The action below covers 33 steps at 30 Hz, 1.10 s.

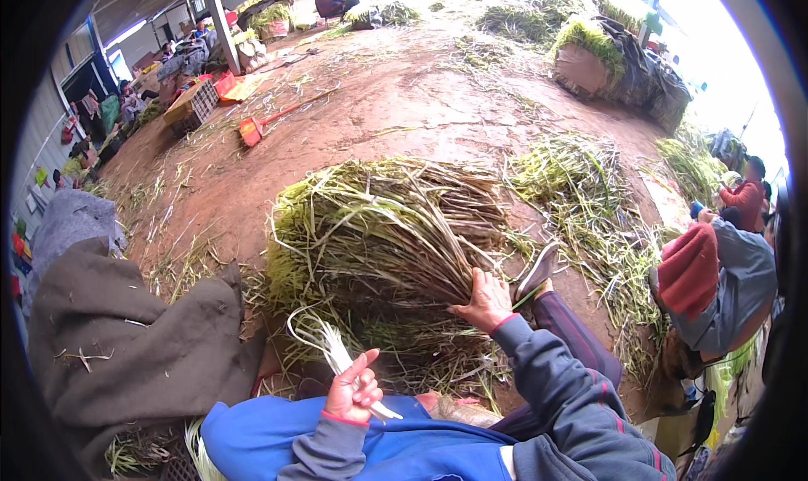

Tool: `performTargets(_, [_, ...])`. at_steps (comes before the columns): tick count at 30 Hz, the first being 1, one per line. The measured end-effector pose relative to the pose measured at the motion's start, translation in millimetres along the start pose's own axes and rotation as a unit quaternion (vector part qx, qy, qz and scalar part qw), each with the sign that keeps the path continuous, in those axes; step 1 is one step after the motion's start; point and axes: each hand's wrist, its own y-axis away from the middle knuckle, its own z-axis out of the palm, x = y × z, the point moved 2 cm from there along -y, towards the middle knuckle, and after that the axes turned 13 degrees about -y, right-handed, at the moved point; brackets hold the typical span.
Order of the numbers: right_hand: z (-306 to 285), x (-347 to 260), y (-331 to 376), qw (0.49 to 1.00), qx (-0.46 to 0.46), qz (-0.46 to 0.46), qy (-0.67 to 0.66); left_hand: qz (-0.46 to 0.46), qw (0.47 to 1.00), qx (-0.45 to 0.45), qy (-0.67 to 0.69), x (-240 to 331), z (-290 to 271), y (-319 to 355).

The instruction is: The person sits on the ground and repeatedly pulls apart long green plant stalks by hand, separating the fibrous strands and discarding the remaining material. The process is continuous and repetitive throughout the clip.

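Note:
In my left hand [352,388] is a small bundle of slender white stalks [333,343], pinched upright with the thumb raised and the index finger stretched out. Its upper ends droop to the left; the lower ends stick out below my fist. Ahead lies a big heap of long unpeeled stalks [379,228], yellow-green and leafy at the left, brownish towards the right. At the heap's near right edge my right hand [486,301] has its fingers curled on the brown stalk ends. A blue apron [278,439] covers my lap.
Dark brown sacking [143,346] lies at my left. Loose leaves and stalks [581,203] spread to the right of the heap. A red long-handled dustpan [252,131] and a crate [192,106] are further off. A person in a grey-blue jacket [736,287] is close on the right.

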Motion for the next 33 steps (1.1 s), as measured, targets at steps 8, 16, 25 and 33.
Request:
performTargets(8, [-75,-50,-39,0.934,0.256,-0.222,-0.116,0.03,0.996,0.056,-0.062,-14,11,-10])
performTargets(16, [-24,-45,-143,0.963,0.216,-0.157,0.029,0.029,0.992,0.093,-0.081,-23,-1,-12])
performTargets(25, [-22,-43,-160,0.985,0.132,-0.1,0.036,0.027,0.993,0.076,-0.085,-23,2,-14])
performTargets(33, [-23,-54,-56,0.936,-0.09,-0.073,-0.331,0.058,0.989,0.088,-0.104,-19,10,-11])
